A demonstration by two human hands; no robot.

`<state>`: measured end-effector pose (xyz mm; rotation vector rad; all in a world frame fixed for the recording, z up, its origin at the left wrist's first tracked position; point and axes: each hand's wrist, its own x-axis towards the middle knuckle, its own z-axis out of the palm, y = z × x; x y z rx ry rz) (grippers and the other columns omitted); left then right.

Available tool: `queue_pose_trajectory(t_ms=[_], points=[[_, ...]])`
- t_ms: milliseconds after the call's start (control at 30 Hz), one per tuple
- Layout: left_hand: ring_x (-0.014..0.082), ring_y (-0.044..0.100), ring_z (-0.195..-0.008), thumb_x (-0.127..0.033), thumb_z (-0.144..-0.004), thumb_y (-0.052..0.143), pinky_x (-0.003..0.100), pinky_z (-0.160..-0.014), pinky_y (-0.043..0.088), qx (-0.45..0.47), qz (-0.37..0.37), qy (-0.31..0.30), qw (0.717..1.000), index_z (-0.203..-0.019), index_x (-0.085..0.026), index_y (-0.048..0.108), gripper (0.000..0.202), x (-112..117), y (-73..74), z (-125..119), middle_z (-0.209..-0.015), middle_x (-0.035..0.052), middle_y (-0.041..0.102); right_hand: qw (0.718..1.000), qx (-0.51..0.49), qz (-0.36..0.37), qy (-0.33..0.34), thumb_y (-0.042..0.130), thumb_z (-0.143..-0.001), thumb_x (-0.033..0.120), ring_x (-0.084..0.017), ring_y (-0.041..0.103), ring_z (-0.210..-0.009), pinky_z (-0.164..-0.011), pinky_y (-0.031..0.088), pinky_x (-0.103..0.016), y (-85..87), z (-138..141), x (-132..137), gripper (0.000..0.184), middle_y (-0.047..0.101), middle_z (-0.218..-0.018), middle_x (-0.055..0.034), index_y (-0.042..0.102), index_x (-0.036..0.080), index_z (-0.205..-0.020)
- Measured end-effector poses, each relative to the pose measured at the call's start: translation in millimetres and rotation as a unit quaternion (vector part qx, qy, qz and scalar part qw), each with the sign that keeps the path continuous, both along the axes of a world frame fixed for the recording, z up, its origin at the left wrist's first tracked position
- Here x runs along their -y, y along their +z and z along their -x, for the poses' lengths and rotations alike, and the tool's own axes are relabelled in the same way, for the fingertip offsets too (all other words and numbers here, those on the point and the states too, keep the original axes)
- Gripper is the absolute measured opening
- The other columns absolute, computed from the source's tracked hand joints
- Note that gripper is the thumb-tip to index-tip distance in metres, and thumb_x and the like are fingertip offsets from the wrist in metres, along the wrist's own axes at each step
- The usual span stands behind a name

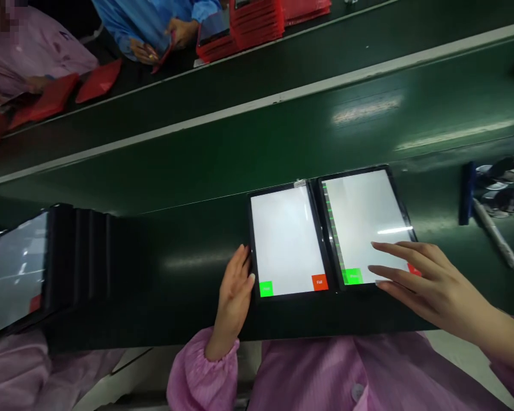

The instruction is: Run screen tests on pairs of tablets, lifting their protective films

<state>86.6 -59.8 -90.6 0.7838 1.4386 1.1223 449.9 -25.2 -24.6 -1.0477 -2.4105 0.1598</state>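
Two tablets lie side by side on the green bench, their white screens lit. The left tablet (288, 240) has a green box at its lower left and a red "Fail" box at its lower right. My left hand (235, 285) rests along its left edge, fingers stretched out. On the right tablet (364, 217) a strip of small green marks runs down the left side, above a green box. Over its lower right my right hand (424, 277) is spread, partly covering a red box; whether the fingertips touch the glass I cannot tell.
Several dark tablets (89, 257) stand in a row at the left. A pen (497, 234) and round metal items (505, 185) lie at the right. Across a raised ledge (223, 117), people in pink and blue sleeves work beside red pouches (257, 25).
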Motion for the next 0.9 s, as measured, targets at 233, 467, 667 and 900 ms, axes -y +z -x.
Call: queue_pose_trajectory(t_ms=[233,467,667,900], points=[[0.0310,0.052,-0.148,-0.043,-0.079,0.089,0.043,-0.120,0.049,-0.005,-0.057,-0.006,0.998,-0.142,-0.034,0.061,0.069,-31,4.3,-15,-0.155,0.0065,0.060,0.999,0.025,0.006,-0.029,0.052,-0.108,0.033,-0.030,0.068,-0.106,-0.079,0.051,-0.044,-17.2,-3,-3,0.025,0.070,-0.133,-0.0115,0.071,0.028,-0.123],[0.0297,0.058,-0.142,-0.041,-0.080,0.088,0.042,-0.116,0.052,-0.035,-0.070,-0.036,0.996,-0.148,-0.032,0.052,0.077,-30,0.4,-17,-0.153,0.0097,0.060,0.999,-0.004,0.000,-0.046,0.051,-0.106,0.033,-0.034,0.066,-0.106,-0.083,0.048,-0.049,-19.2,-11,-5,0.040,0.068,-0.134,-0.0101,0.060,0.037,-0.145],[0.0343,0.038,-0.156,-0.046,-0.092,0.075,0.058,-0.128,0.030,-0.248,-0.193,-0.076,0.946,-0.148,-0.038,0.056,0.060,-62,21.6,-16,-0.164,0.0084,0.046,0.991,-0.034,0.003,-0.129,0.053,-0.105,0.036,-0.032,0.068,-0.109,-0.089,0.052,-0.048,-23.5,-34,-39,0.031,0.071,-0.128,-0.0069,0.067,0.038,-0.133],[0.0465,0.044,-0.148,-0.055,-0.098,0.058,0.085,-0.119,0.000,-0.448,-0.295,-0.306,0.787,-0.116,-0.037,0.081,0.034,-160,33.0,-73,-0.155,0.0114,0.059,0.950,-0.149,0.177,-0.211,0.045,-0.104,0.060,-0.035,0.060,-0.134,-0.113,0.048,-0.059,-45.0,-30,-128,0.054,0.065,-0.139,-0.0192,0.068,0.020,-0.132]])
